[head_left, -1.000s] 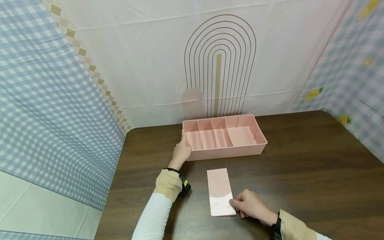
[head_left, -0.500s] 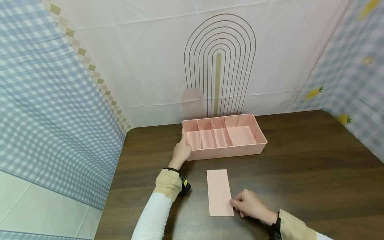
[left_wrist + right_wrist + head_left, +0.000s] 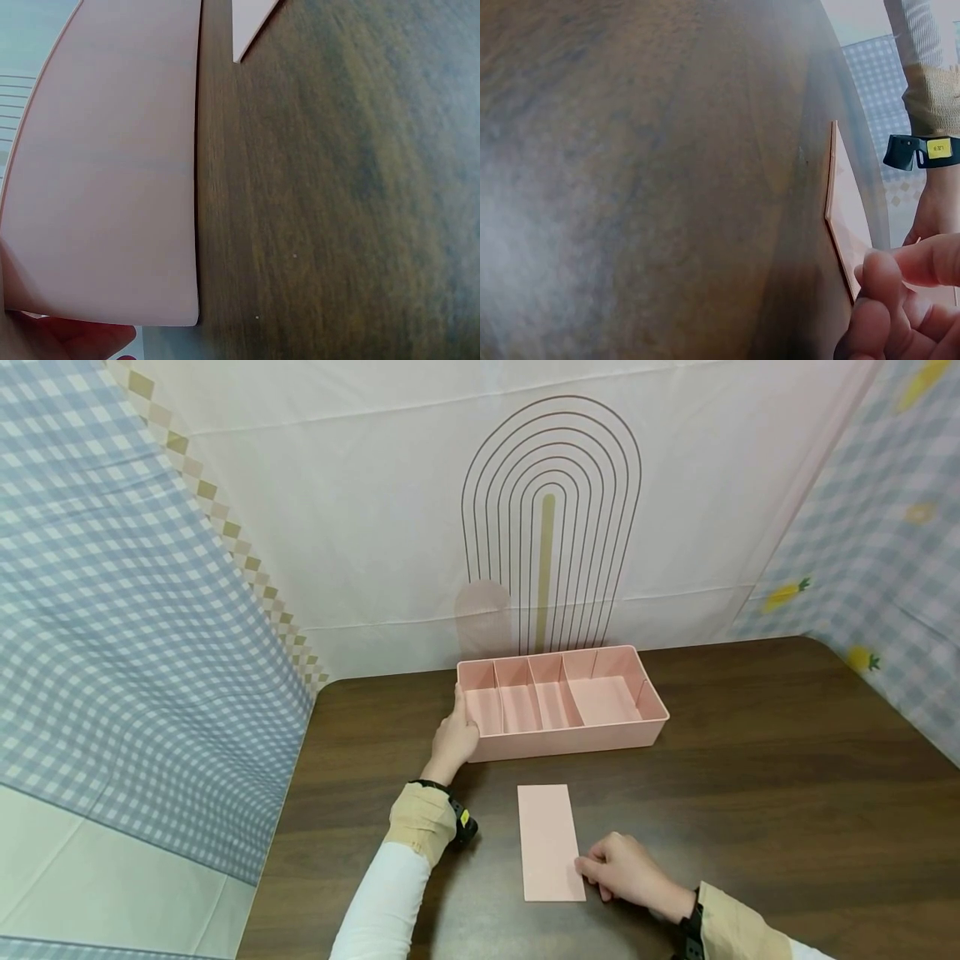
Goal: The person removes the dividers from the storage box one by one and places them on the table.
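A pink compartment tray (image 3: 555, 742) stands near the back of the table, with thin partitions making several sections. My left hand (image 3: 454, 737) holds its left end, index finger lying along the short side; in the left wrist view its fingers (image 3: 90, 339) show past the tray's end, and the thumb is hard to make out. In front of the tray is a flat pink rectangular panel (image 3: 549, 843). My right hand (image 3: 626, 870) pinches the panel's near right edge between thumb and curled fingers. Whether the panel lies fully flat or is slightly raised, I cannot tell.
The dark wooden table (image 3: 765, 777) reaches out to both sides. A white cloth (image 3: 360, 527) with a printed arch hangs right behind the tray. Blue checked cloth (image 3: 150, 610) hangs along the left, and another patterned cloth (image 3: 885, 543) hangs at the right.
The panel's bright glare on its near half has gone, and its surface looks evenly pink; it has tilted slightly. Both hands and the tray have stayed in place.
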A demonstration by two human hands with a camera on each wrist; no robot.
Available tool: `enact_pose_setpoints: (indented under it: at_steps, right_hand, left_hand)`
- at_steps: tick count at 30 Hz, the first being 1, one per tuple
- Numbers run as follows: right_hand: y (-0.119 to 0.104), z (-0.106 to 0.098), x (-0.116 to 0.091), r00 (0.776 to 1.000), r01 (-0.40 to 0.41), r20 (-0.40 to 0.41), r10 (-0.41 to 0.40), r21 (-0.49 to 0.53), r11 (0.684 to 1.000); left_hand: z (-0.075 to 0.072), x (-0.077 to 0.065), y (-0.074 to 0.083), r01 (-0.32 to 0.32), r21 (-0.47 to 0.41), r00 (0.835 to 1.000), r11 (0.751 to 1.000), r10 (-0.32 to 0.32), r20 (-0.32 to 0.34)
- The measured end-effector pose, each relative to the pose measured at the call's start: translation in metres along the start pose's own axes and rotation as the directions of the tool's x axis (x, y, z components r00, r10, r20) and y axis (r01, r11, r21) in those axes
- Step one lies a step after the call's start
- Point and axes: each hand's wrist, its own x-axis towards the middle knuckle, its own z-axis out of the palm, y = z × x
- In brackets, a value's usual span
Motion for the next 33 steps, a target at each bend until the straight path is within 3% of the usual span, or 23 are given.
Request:
enact_pose_setpoints:
  at_steps: [23,33]
  right_hand:
    - [-0.002,-0.01,0.008,0.997,0.056,-0.046,-0.058,-0.046,0.997]
    - [-0.006,-0.015,0.013,0.991,0.047,-0.121,-0.057,-0.081,0.996]
  left_hand:
    - [-0.001,0.0,0.001,-0.013,0.025,1.0,1.0,0.013,-0.011]
    - [-0.001,-0.001,0.001,-0.001,0.017,1.0,1.0,0.001,-0.005]
